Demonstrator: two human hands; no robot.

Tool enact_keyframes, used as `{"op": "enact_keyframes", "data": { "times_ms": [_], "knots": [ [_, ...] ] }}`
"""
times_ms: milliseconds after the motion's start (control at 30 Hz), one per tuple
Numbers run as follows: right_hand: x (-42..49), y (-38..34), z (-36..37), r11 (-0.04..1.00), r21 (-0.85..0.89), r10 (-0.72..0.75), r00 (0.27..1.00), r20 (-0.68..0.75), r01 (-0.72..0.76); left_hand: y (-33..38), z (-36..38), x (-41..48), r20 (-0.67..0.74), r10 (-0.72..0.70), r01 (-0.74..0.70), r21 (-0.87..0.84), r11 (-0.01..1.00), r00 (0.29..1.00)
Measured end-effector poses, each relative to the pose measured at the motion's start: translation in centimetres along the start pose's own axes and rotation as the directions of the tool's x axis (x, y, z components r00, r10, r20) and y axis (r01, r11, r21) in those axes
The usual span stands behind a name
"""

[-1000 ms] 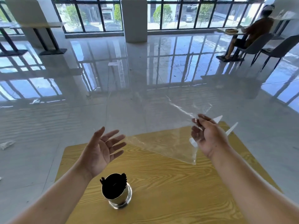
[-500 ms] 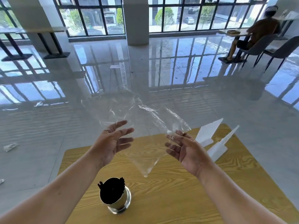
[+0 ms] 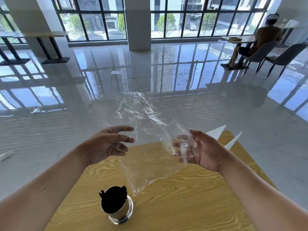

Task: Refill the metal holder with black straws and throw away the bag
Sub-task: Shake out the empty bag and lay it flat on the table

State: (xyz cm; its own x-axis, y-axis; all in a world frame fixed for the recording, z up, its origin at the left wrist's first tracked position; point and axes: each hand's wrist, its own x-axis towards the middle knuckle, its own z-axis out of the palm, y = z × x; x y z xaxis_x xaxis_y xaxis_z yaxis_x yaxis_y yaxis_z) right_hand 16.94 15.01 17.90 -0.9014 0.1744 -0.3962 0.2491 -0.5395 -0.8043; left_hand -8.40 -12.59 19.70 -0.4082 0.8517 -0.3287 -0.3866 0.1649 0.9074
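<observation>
Head view: the refill looks done. The holder (image 3: pixel 119 212) stands near the table's (image 3: pixel 191 205) front edge, packed to its rim with black straws (image 3: pixel 113 200). The bag (image 3: pixel 143 117) is empty, so I judge that only the throwing away is left; no bin shows anywhere.

The bag hangs in the air above the table between the two hands, its lower corner pointing down just beside the holder. The left hand (image 3: pixel 106 145) is spread, fingers nearly straight, its fingertips at the film's left edge. The right hand (image 3: pixel 202 151) is spread too, palm turned inward, and its fingers show through the film lying against them. Neither hand plainly pinches it.

The bag is thin clear plastic, limp, crinkled and glinting, roughly rectangular. The holder is a short polished metal cylinder on a flared base. The straw ends form a dark mass, a few ridged tips poking over the rim. The table is yellow wood-grain, and two white pointed paper shapes (image 3: pixel 215 132) lie at its far corner.
</observation>
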Motion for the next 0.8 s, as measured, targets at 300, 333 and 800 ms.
{"op": "enact_keyframes", "data": {
  "times_ms": [300, 333, 800],
  "knots": [
    [1.3, -0.4, 2.6, 0.990, -0.108, -0.099, 0.990, -0.097, 0.088, 1.1, 1.2, 0.0, 0.051, -0.042, 0.031, 0.195, 0.980, 0.998],
    [1.4, -0.4, 2.7, 0.988, -0.108, -0.120, 0.985, -0.125, 0.107, 1.0, 1.2, 0.3, -0.012, -0.010, 0.012, 0.191, 0.981, 1.000],
    [1.5, -0.6, 1.5, 0.961, -0.220, -0.231, 0.922, -0.310, 0.167, -0.7, 0.4, 1.6, -0.373, 0.220, -0.090, 0.337, 0.937, 0.902]
  ]
}}
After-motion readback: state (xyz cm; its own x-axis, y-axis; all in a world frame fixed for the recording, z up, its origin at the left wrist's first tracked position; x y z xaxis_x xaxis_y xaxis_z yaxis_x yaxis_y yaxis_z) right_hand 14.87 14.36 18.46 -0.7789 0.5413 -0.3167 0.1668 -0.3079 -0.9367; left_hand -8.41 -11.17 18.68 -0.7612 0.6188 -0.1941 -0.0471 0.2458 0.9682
